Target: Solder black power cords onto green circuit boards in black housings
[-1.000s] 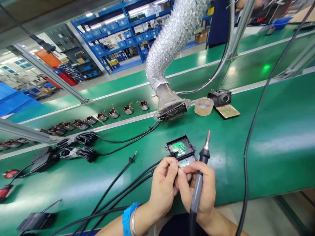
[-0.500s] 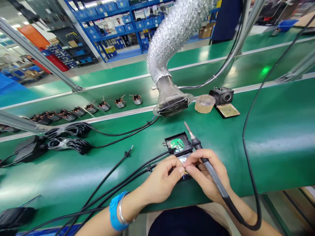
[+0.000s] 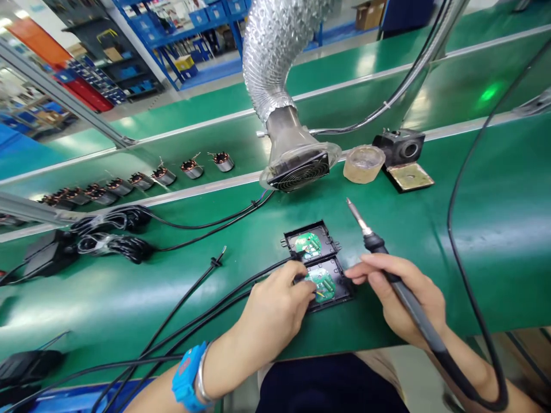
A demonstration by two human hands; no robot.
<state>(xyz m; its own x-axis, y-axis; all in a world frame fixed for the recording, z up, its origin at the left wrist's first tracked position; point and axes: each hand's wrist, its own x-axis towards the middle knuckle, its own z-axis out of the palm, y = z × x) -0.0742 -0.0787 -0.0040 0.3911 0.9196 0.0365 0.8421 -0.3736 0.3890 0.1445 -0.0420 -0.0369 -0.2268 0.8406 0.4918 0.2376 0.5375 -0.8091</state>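
My right hand [image 3: 413, 298] is wrapped round a soldering iron [image 3: 415, 312], its metal tip pointing up and away over the bench. My left hand [image 3: 275, 301] is closed round the end of a black cable [image 3: 241, 297] at the near black plastic case [image 3: 340, 295]; the fingers hide that end. Inside this case lies a green circuit board [image 3: 326, 285] with small coloured wires beside my fingertips. Just beyond it, a second black case [image 3: 322, 225] holds another green board [image 3: 310, 244], with its own cable entering from the left.
A fume extractor [image 3: 301, 172] on a silver duct [image 3: 267, 63] hangs behind the cases. To its right are a round yellowish tub [image 3: 364, 164] and an iron stand [image 3: 398, 148]. Coiled cables [image 3: 118, 244] lie left; several motor stators [image 3: 191, 168] line the back ledge.
My hands have moved apart. The right has drawn back to the right with the soldering iron; the left stays at the near case, whose board now shows.
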